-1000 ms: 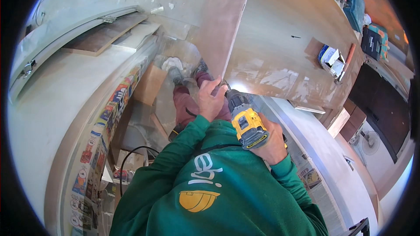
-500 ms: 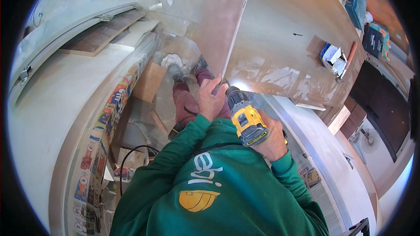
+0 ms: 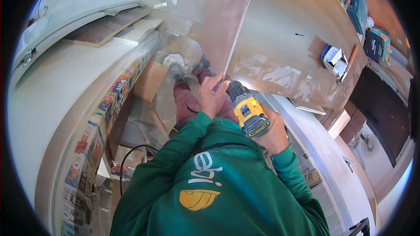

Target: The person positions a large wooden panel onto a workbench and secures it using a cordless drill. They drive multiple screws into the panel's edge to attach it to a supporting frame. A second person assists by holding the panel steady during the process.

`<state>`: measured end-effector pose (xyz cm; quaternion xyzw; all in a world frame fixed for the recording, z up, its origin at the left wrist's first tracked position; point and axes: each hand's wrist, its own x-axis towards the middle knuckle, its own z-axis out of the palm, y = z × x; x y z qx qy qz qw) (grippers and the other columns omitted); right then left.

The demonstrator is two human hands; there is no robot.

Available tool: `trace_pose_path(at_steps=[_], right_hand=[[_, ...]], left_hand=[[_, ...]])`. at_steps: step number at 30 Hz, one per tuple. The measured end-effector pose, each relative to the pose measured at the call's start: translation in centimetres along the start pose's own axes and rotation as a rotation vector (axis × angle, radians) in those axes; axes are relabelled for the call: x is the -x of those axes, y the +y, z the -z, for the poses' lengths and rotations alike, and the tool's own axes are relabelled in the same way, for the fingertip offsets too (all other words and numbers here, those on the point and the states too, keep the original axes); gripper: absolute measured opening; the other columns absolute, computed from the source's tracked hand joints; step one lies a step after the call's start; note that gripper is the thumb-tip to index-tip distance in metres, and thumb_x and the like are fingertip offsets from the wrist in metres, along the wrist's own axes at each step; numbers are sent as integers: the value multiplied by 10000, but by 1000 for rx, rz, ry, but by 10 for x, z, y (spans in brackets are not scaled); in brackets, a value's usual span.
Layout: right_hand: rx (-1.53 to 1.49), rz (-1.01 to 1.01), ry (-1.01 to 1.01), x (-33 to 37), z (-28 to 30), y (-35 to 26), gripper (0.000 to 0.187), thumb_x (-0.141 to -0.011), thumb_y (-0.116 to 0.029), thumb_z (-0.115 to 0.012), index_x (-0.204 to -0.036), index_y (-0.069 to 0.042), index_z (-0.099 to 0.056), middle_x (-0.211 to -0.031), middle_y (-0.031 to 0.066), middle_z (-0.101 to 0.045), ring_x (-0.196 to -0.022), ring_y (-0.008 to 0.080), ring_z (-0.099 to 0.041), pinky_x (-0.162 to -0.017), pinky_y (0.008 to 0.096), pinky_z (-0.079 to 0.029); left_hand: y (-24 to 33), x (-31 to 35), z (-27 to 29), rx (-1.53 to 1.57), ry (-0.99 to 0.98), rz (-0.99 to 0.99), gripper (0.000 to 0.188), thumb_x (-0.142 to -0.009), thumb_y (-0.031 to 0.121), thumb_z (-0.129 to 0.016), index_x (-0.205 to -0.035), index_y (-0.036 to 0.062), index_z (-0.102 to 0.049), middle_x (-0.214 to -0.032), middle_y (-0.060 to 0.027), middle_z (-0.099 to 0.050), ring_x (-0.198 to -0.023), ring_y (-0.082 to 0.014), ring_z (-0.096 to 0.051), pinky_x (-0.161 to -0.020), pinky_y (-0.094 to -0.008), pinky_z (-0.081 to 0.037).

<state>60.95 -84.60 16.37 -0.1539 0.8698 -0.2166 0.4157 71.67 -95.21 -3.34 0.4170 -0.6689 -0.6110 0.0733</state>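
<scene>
My right hand (image 3: 272, 133) is wrapped round the grip of a yellow and black cordless drill (image 3: 247, 112). The drill's chuck points away from me, close to the near corner of a large brown wooden panel (image 3: 280, 30), and its light shines on the panel's edge. My left hand (image 3: 211, 95) is raised beside the drill tip, thumb and forefinger curled toward it. Whatever lies between those fingers is too small to make out. Just beyond the left fingertips stands a pinkish-brown board (image 3: 225, 17), meeting the panel along a pale edge.
On the panel lie a small open box (image 3: 335, 60), a dark screw-like piece (image 3: 299, 34) and an orange-handled tool (image 3: 352, 53). A white surface (image 3: 57, 100) with loose boards (image 3: 105, 30) is at left. A black cable (image 3: 121, 166) loops beside me. A fan (image 3: 370, 145) stands at right.
The drill and my right hand have shifted slightly right and toward the far side. My left hand keeps its place by the drill tip. The whole view has tilted a little.
</scene>
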Motion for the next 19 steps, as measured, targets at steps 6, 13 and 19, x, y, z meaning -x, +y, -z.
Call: trace_pose_path(at_steps=[6,13,19], right_hand=[[43,20,42,3,-4,-5,434,-704,-201,-880,-1052,-43,-674,-886,177,-737,-839,377,-726,-726,405,-568],[-37,36,155,12,-13,-3,391,-716,-179,-871,-1024,-26,-686,-887,171,-738,-851,359,-737,-735,375,-565],[96,30,50,9,-6,-7,392,-750,-151,-842,-1094,-37,-691,-971,166,-759,-890,291,-759,-765,400,-576]], left_hand=[[-20,13,-13,407,-14,275,403,-933,155,-734,-1299,21,-629,-1142,-107,-687,-1038,-244,-673,-939,-328,-524],[21,-2,28,1195,-175,1001,681,-1045,407,-502,-1521,-43,-314,-1484,-185,-442,-1365,-314,-452,-1159,-427,-369],[24,0,31,1170,-168,1038,711,-1047,409,-518,-1525,-62,-284,-1442,-189,-468,-1289,-336,-521,-1139,-436,-419]])
